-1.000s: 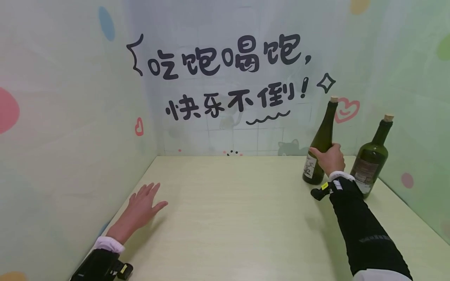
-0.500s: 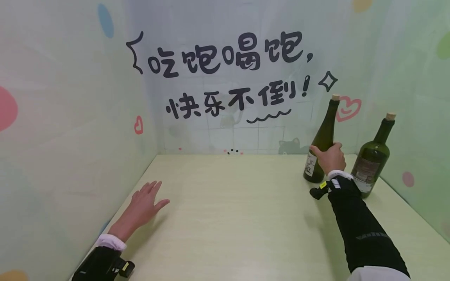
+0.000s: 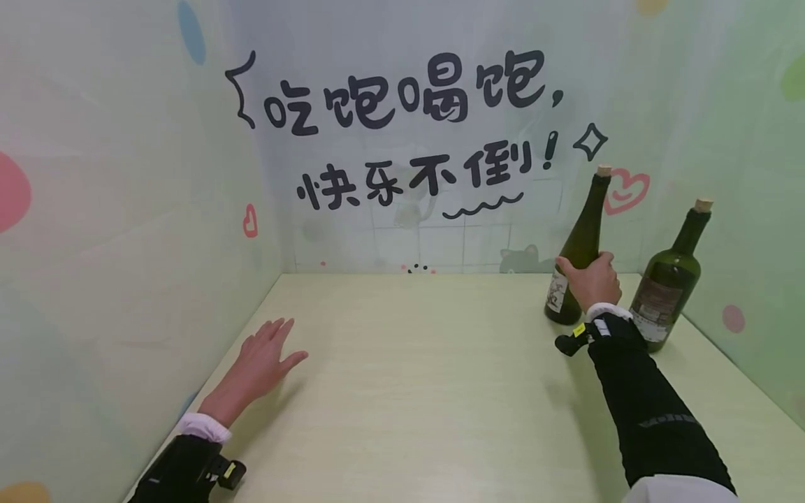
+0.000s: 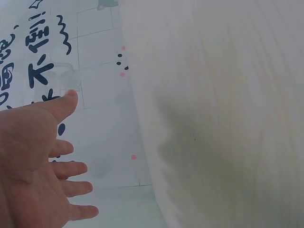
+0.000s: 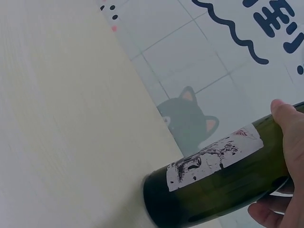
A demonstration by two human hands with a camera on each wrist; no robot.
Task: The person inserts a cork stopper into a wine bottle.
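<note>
At the back right of the table, my right hand (image 3: pixel 594 281) grips a slim green wine bottle (image 3: pixel 585 230) around its body, just above the white label. A cork closes its neck. In the right wrist view the bottle (image 5: pixel 223 185) shows its torn, printed label, with the thumb on one side and fingertips curled round the other. My left hand (image 3: pixel 258 360) hovers over the left side of the table, fingers straight and thumb spread, holding nothing. The left wrist view shows that hand (image 4: pixel 38 156) with its palm bare.
A wider green bottle (image 3: pixel 669 286) with a cork and a dark label stands right of my right wrist. The pale wooden table (image 3: pixel 409 377) is bounded by a back wall (image 3: pixel 390 244) with black lettering and by patterned side walls.
The head view has tilted slightly, so the whole scene sits a little higher. My right hand keeps its grip on the slim bottle. The left hand has shifted slightly up and right in view.
</note>
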